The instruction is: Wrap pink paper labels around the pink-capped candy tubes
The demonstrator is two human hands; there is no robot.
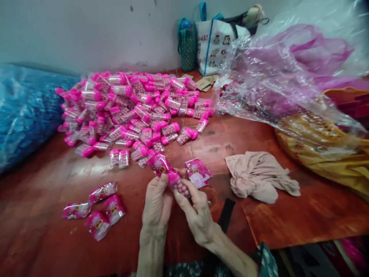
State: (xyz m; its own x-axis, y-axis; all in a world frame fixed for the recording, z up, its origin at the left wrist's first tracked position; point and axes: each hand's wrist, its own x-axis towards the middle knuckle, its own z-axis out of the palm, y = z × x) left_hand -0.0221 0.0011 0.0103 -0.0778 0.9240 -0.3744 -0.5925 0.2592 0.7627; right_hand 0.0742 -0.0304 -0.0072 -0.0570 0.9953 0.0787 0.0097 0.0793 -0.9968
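Observation:
Both hands meet over the front of the red-brown table. My left hand (158,196) pinches a printed pink sleeve (159,163) between thumb and fingers. In my right hand (198,211) is a small clear bottle (181,187) of pink balls, tilted, its pink cap toward the sleeve. Cap and sleeve touch or overlap; whether the cap is inside the sleeve I cannot tell. Just beyond my right hand lies a flat pink sleeve (198,172). To the left rest several bottles wrapped in printed pink sleeves (99,224). Behind the hands spreads a large heap of pink-capped bottles (138,104).
A crumpled beige cloth (261,175) lies to the right, near a yellow bag (323,142) and clear plastic wrapping (268,80). A full blue bag (25,111) bulges at the left. Against the wall stand a white tote bag (215,46) and a green pouch (186,48).

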